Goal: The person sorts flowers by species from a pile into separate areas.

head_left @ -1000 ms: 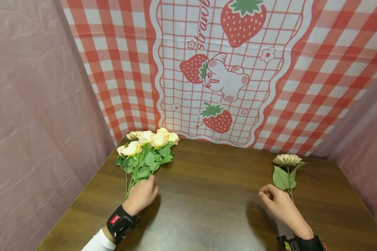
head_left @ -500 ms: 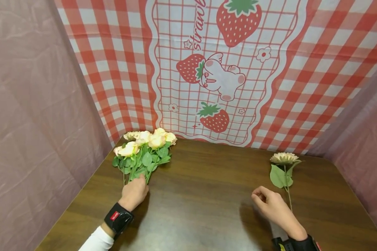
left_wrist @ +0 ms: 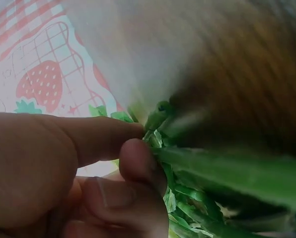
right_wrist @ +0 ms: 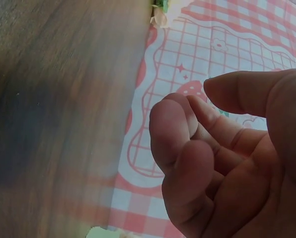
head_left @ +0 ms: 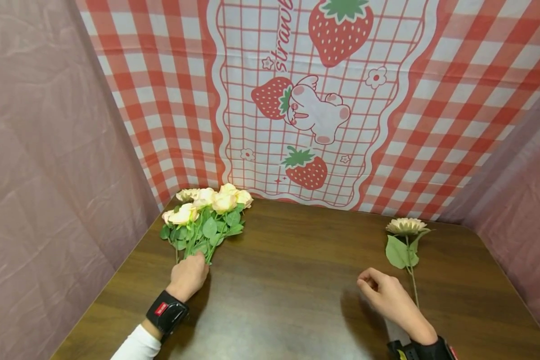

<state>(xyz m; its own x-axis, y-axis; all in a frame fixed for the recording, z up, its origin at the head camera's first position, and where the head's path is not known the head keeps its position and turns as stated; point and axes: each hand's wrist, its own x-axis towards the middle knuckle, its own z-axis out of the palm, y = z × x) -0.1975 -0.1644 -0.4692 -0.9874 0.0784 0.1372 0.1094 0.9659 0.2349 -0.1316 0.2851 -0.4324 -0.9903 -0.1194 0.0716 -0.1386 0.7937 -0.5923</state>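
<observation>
A bunch of cream roses [head_left: 225,201] with green leaves lies at the back left of the table, its stems pointing toward me. My left hand [head_left: 189,276] is at the lower stems, partly hiding them. In the left wrist view, thumb and index finger pinch at a green flower stem [left_wrist: 158,118], and more stems [left_wrist: 227,168] run beside the fingertips. My right hand [head_left: 389,300] hovers over the table at right with loosely curled fingers [right_wrist: 170,134], holding nothing. Just beyond it lies a single cream daisy-like flower [head_left: 406,226] on a long stem.
The brown wooden table [head_left: 288,280] meets a red-checked strawberry cloth [head_left: 315,120] at the back. Pink-grey curtains hang at the left [head_left: 49,175] and right [head_left: 513,225] sides. A second daisy-like flower [head_left: 188,194] lies behind the roses.
My left hand has moved slightly left and lower along the rose stems. The right hand stays loosely curled, nearly in place, and the view has shifted a little.
</observation>
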